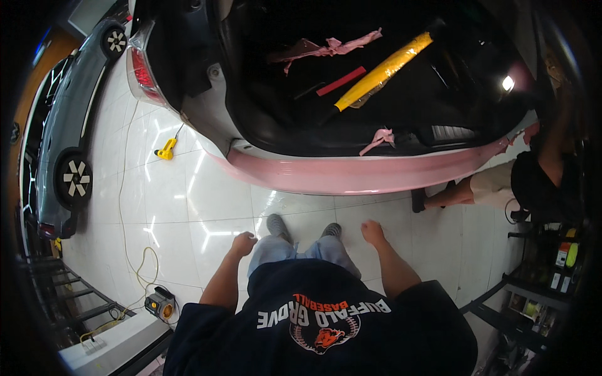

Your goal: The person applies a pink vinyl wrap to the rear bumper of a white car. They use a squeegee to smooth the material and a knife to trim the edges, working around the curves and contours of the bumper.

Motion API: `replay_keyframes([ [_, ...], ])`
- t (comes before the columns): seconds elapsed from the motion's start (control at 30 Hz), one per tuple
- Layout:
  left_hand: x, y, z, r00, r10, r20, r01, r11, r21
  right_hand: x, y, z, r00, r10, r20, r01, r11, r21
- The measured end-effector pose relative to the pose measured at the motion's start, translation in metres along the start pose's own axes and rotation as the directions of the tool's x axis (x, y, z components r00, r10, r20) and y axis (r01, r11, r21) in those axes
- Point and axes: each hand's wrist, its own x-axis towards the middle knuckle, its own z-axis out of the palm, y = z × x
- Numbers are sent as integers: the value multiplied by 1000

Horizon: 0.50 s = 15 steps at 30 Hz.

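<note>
"When the hands were checked, what was found in their grip?"

"Loosely curled fingers were noted on both the bare left hand (244, 243) and the bare right hand (372, 232). Nothing was seen held in either; how tightly they were closed could not be told, the palms being hidden. Both were held low before the body, apparently at rest."

"Where was the nearest piece found?"

"The broad, curved rear bumper covered in glossy pink film (338, 175) was located ahead of both hands, below the black-lined cargo area (401, 109). No contact was observed."

"And why were the other items so placed?"

"The yellow, film-wrapped tube (385, 70) and the flat red strip (342, 81) were judged to be kept inside for easy reach. The yellow pistol-shaped heat gun (165, 150) was rested on the white tiled floor (433, 244), probably so that the paintwork was spared."

"How was the bumper's long axis directed?"

"It was aligned crosswise, left to right, with its bow turned toward the wearer. Its right end was positioned near a co-worker in light shorts (495, 185)."
</note>
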Motion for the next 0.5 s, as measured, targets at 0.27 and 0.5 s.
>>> replay_keyframes([
  [0.27, 22, -94, 21, 995, 86, 44, -88, 995, 52, 213, -236, -170, 658, -500, -563, 479, 855, -201],
  [0.5, 51, 28, -45, 942, 333, -53, -337, 923, -187, 351, -288, -183, 767, -401, -501, 125, 859, -496],
])
